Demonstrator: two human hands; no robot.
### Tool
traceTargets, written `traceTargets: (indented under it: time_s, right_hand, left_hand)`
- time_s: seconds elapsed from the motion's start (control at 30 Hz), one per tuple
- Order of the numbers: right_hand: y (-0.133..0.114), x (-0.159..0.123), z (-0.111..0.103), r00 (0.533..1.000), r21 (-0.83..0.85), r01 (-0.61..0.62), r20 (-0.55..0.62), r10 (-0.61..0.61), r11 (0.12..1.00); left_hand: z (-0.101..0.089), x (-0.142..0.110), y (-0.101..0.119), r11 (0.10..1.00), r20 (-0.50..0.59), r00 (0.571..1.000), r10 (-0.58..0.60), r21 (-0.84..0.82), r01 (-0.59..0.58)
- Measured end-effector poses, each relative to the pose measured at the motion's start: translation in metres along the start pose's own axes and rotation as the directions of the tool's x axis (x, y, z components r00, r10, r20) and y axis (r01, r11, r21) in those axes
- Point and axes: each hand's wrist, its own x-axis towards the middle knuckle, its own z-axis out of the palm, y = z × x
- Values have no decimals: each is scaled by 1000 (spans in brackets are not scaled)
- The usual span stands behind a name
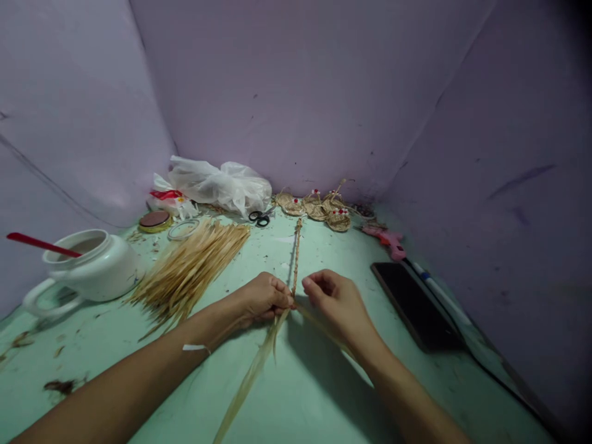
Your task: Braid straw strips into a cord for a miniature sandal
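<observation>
1. Head view: the left hand (pixel 272 297) pinches the lower end of the braided cord (pixel 296 256), which lies at the middle of the green table (pixel 194 416), running away from the person. If that pinch eases, the last turns could loosen, since the strands below are unbound.

2. The right hand (pixel 340 305) hovers just beside the cord, fingers curled and thumb near the forefinger; I cannot tell whether it grips anything. If it takes a strand off-centre or tugs unevenly, the braid could twist or turn lumpy.

3. A long pale strand (pixel 254 370) trails towards the person, and a second strand (pixel 317 319) runs beneath the right hand. Either could snag under a wrist, or split if pulled hard, as the fibre looks thin and flat.

4. The cord's far end shows no clamp or weight, so a pull might swing the whole length sideways.

5. The straw bundle (pixel 198 259) lies close to the left forearm; a careless sweep could scatter it.
</observation>
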Motion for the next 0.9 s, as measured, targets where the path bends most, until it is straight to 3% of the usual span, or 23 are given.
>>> traceTargets:
  time_s: [0.03, 0.1, 0.17, 0.3, 0.43, 0.57, 0.67, 0.77, 0.83, 0.9]
  right_hand:
    - [3, 3, 3, 988, 119, -103, 124, 88, 988]
    - [7, 6, 9, 916, 253, -298, 347, 201, 921]
    - [10, 6, 13, 873, 262, -371, 425, 238, 891]
    - [15, 8, 12, 889, 186, -302, 409, 206, 935]
    - [21, 12, 12, 899, 182, -268, 401, 177, 946]
    - [25, 12, 18, 911, 194, -261, 372, 175, 946]
    - [21, 9, 21, 909, 258, -312, 360, 209, 914]
    - [14, 4, 22, 898, 366, -380, 365, 245, 849]
    - [10, 1, 23, 893, 422, -414, 362, 268, 807]
    - [8, 0, 23, 891, 456, -423, 367, 268, 783]
  left_hand:
    - [0, 0, 0, 1000, 1, 1000, 8, 7, -8]
    - [1, -1, -1, 999, -1, 1000, 22, 37, -22]
    - [1, 0, -3, 996, -1, 1000, 31, 88, -31]
    - [-1, 3, -6, 961, 29, 996, 86, 262, -90]
    - [-4, -2, -3, 809, 35, 988, 153, 570, -145]
    - [-1, -15, 6, 600, -73, 994, 85, 800, 8]
    - [13, -28, 8, 453, -203, 966, 159, 884, 111]
    - [36, -38, 1, 346, -209, 943, 261, 932, 111]
    - [52, -42, -8, 315, -184, 948, 259, 944, 97]
    - [62, -45, -13, 351, -142, 963, 227, 935, 55]
